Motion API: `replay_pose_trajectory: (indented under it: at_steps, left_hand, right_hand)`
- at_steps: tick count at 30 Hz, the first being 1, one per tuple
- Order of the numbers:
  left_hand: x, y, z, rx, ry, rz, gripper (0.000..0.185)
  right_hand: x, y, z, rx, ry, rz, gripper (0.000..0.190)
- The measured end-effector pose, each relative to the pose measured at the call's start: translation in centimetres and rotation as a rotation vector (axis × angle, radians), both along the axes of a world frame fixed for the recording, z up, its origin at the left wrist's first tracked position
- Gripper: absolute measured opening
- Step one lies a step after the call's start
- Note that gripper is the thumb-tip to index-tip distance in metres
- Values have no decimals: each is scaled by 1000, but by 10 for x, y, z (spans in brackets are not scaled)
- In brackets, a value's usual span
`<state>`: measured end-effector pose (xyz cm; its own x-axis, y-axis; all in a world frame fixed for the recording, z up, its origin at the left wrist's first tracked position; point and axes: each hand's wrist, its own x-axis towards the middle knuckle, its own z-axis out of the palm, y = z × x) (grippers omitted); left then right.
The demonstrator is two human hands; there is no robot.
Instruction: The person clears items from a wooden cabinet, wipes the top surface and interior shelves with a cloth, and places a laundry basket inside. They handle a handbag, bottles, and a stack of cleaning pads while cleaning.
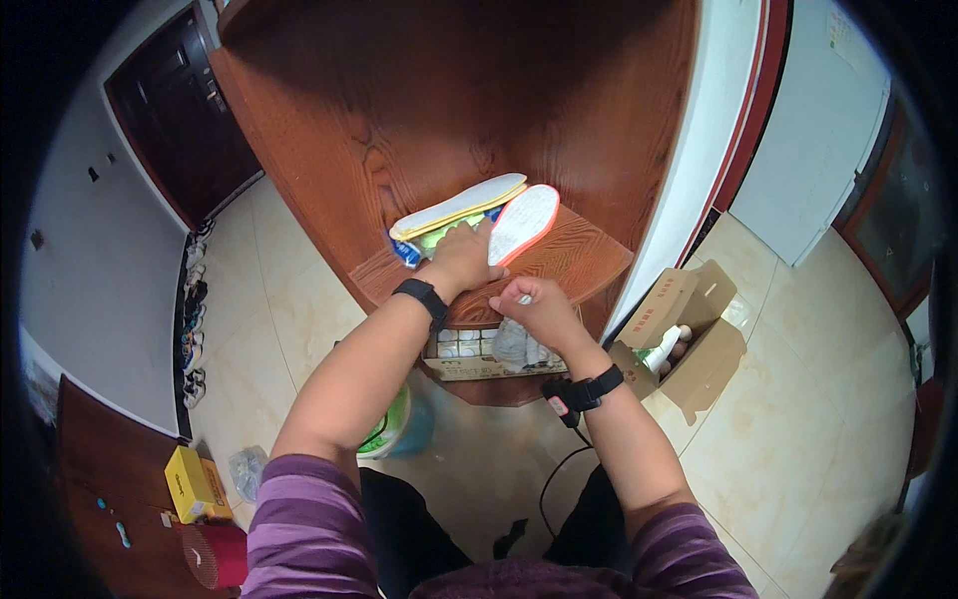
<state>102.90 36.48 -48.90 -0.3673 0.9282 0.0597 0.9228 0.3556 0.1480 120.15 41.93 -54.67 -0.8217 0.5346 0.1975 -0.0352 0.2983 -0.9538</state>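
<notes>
My left hand (464, 257) rests over the wooden shelf (591, 247), its fingers on a green and blue plastic package (434, 238) and against a white insole with an orange edge (526, 219). Whether those fingers grip anything is hidden. Behind them lies a stack of pale insoles with yellow edges (460, 207). My right hand (542, 311) is curled at the shelf's front edge, with something white showing inside its fingers. Crumpled grey-white material (513, 346) hangs just beneath this hand and seems held by it, over an open carton (464, 369) of small white boxes.
An open cardboard box (703, 359) with a white object and several round brown items stands on the floor at right. Below my left forearm is a bucket (400, 427) with green contents. Shoes (196, 322) line the left wall. A cable (550, 479) hangs from my right wrist.
</notes>
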Motion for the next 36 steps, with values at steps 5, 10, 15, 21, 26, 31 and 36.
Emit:
replay_pose_trajectory:
  at_steps: [5,10,15,21,26,31,36]
  left_hand:
    - [-6,9,-9,29,-101,-12,64]
    - [-37,9,31,335,-32,-174,64]
    - [-105,-11,41,106,-103,76,76]
    - [-82,-4,26,-87,-141,157,96]
    - [-88,1,27,49,-224,254,74]
    - [-100,3,39,268,-283,127,61]
    - [-74,15,31,89,-193,123,64]
  right_hand:
    - [-2,-5,0,18,36,17,23]
    - [-1,4,-9,43,140,3,26]
    - [-2,-1,-4,11,133,51,25]
    - [1,1,-3,35,107,38,23]
    - [-3,1,-7,86,106,15,22]
    - [0,1,-2,42,92,40,23]
    - [-1,2,-6,79,110,26,22]
